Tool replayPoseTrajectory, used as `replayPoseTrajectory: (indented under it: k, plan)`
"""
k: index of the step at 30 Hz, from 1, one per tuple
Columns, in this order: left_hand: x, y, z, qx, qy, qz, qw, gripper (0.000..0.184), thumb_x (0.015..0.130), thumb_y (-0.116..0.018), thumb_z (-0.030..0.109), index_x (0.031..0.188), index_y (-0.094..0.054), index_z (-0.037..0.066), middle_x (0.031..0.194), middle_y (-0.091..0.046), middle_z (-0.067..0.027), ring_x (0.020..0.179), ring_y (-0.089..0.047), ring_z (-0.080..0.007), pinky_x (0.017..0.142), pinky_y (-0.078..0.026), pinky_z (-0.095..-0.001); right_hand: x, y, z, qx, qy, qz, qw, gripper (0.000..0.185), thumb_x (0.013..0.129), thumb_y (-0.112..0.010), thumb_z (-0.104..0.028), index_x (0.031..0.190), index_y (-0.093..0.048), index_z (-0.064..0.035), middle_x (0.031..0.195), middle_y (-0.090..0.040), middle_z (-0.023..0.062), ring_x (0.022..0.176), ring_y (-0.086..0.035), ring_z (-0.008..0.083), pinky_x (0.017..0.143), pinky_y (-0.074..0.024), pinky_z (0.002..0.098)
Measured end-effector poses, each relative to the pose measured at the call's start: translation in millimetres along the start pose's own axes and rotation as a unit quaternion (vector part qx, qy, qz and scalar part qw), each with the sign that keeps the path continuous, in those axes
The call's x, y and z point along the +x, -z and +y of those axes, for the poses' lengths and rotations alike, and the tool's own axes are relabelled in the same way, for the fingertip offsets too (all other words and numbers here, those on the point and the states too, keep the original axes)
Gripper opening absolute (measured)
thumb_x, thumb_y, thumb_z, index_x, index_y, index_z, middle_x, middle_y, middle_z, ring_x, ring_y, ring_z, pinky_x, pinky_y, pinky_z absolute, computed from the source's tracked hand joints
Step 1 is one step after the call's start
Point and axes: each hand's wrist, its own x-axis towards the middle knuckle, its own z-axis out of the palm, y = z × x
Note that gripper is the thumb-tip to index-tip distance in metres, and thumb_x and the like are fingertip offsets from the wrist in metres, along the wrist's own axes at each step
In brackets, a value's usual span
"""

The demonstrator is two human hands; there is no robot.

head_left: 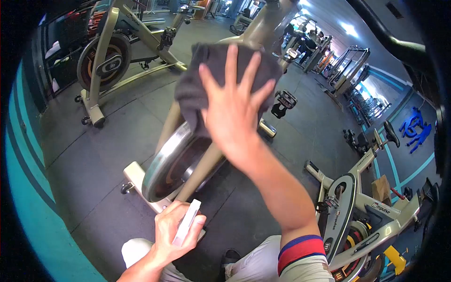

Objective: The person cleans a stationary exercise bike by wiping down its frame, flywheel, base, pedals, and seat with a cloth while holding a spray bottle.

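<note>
Closest to the camera, wears a pale sleeve [307, 272] with a red-and-blue band [302, 255] round the right arm. Reaches forward and up with that bare forearm [270, 181]. Lays the right hand [232, 113] on a dark grey cloth [190, 91], fingers spread wide, back of the hand toward the lens. Has the cloth up in front of the frame of an exercise bike [199, 174], above the silver-rimmed flywheel [176, 145], with its lower edge hanging near the rim. Cannot tell just where cloth and frame meet.

Holds the left hand [167, 228] lower and nearer the body, fingers curled round a narrow white object [189, 220], partly hidden in the grip. Points its squared end upward.

Wears pale trousers [256, 261] and a dark shoe [230, 257] over the dark floor [108, 150]. Has a second bike [109, 66] beyond on the left, and a third [340, 216], marked "Impulse", on the right. Has a pedal [284, 100] just right of the cloth, a black handlebar [390, 30] at upper right, a teal wall [37, 221] along the left and a blue object [416, 129] farther off at the right.
</note>
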Motion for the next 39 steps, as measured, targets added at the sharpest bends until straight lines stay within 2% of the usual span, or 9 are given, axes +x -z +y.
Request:
replayPoseTrajectory:
  k: [4,10,13,20,24,28,31,36,39]
  plan:
    - [0.5,0.9,-1.7,0.008,-0.001,0.003,1.0,0.016,0.082,-0.076,0.012,0.085,-0.069,-0.002,0.077,-0.066,-0.0138,0.067,-0.066,-0.0287,0.063,-0.052,-0.0356,-38.6,-14.3,7.9,0.021,0.066,0.004,0.998,0.089,0.062,-0.089,-0.021,0.144,-0.055,-0.0312,0.167,-0.007,0.0228,0.149,-0.003,0.0575,0.1,-0.0189,0.0872]
    - [1.1,-8.3,-2.2,0.012,0.012,-0.021,1.0,0.018,0.085,-0.074,0.016,0.084,-0.069,-0.001,0.076,-0.065,-0.0135,0.067,-0.065,-0.0283,0.064,-0.051,-0.0365,67.7,2.9,41.6,0.051,-0.045,0.062,0.996,0.081,0.07,-0.086,-0.03,0.145,-0.054,-0.0243,0.163,-0.017,0.0261,0.145,-0.015,0.0612,0.106,-0.0271,0.0787]
    - [0.3,-8.4,4.6,0.002,0.021,-0.016,1.0,0.019,0.086,-0.071,0.018,0.085,-0.07,-0.001,0.074,-0.064,-0.0136,0.068,-0.064,-0.028,0.065,-0.05,-0.0373,64.5,1.7,37.2,0.079,-0.056,0.065,0.993,0.08,0.071,-0.085,-0.039,0.143,-0.056,-0.0204,0.163,-0.017,0.026,0.144,-0.011,0.0625,0.105,-0.0302,0.078]
    - [-0.3,-4.1,2.3,0.025,0.001,-0.013,1.0,0.014,0.083,-0.075,0.012,0.085,-0.07,-0.001,0.075,-0.065,-0.0127,0.067,-0.065,-0.0272,0.063,-0.051,-0.0357,-63.6,-13.6,14.5,0.051,0.04,-0.007,0.998,0.123,0.051,-0.093,-0.043,0.158,-0.033,-0.0282,0.166,-0.01,0.0258,0.145,-0.011,0.0635,0.101,-0.0331,0.0798]
    - [2.0,-12.0,1.4,0.015,-0.009,-0.004,1.0,0.014,0.083,-0.075,0.011,0.085,-0.07,-0.001,0.075,-0.065,-0.013,0.066,-0.064,-0.0272,0.063,-0.051,-0.036,-7.0,-6.3,41.1,0.106,-0.037,0.076,0.991,0.104,0.072,-0.085,-0.032,0.159,-0.029,-0.0198,0.162,-0.009,0.0329,0.142,-0.016,0.066,0.106,-0.0325,0.0758]
    - [0.6,-16.8,-3.1,0.014,-0.003,-0.018,1.0,0.014,0.083,-0.076,0.011,0.085,-0.07,-0.001,0.075,-0.065,-0.013,0.066,-0.064,-0.0269,0.062,-0.051,-0.0359,92.8,-32.1,88.9,0.239,-0.076,0.22,0.943,0.091,0.089,-0.068,-0.031,0.157,-0.017,0.0014,0.155,-0.009,0.0443,0.138,-0.017,0.07,0.115,-0.0309,0.0633]
    - [0.8,-16.7,-1.7,0.017,0.006,-0.026,0.999,0.014,0.083,-0.076,0.011,0.085,-0.07,-0.002,0.075,-0.065,-0.0129,0.067,-0.065,-0.0265,0.063,-0.051,-0.036,65.5,-33.4,97.6,0.301,-0.032,0.133,0.944,0.089,0.089,-0.067,-0.027,0.156,-0.017,0.0054,0.152,-0.015,0.0463,0.138,-0.024,0.0653,0.117,-0.0276,0.0617]
    - [2.9,-17.8,1.0,0.01,0.026,-0.016,1.0,0.016,0.086,-0.07,0.016,0.082,-0.069,0.001,0.074,-0.065,-0.0122,0.068,-0.065,-0.0267,0.067,-0.05,-0.0374,4.0,-32.3,81.6,0.295,-0.011,0.166,0.941,0.061,0.092,-0.059,-0.017,0.144,-0.041,0.0092,0.143,-0.037,0.0423,0.133,-0.036,0.0584,0.116,-0.03,0.0558]
    - [4.5,-22.3,1.3,0.019,0.032,-0.025,0.999,0.016,0.087,-0.07,0.016,0.082,-0.07,0.001,0.074,-0.065,-0.0119,0.068,-0.065,-0.0265,0.066,-0.05,-0.0376,68.1,-33.4,105.9,0.445,-0.195,0.112,0.867,0.039,0.097,-0.051,-0.017,0.128,-0.055,0.007,0.129,-0.057,0.0339,0.122,-0.052,0.0503,0.113,-0.0343,0.052]
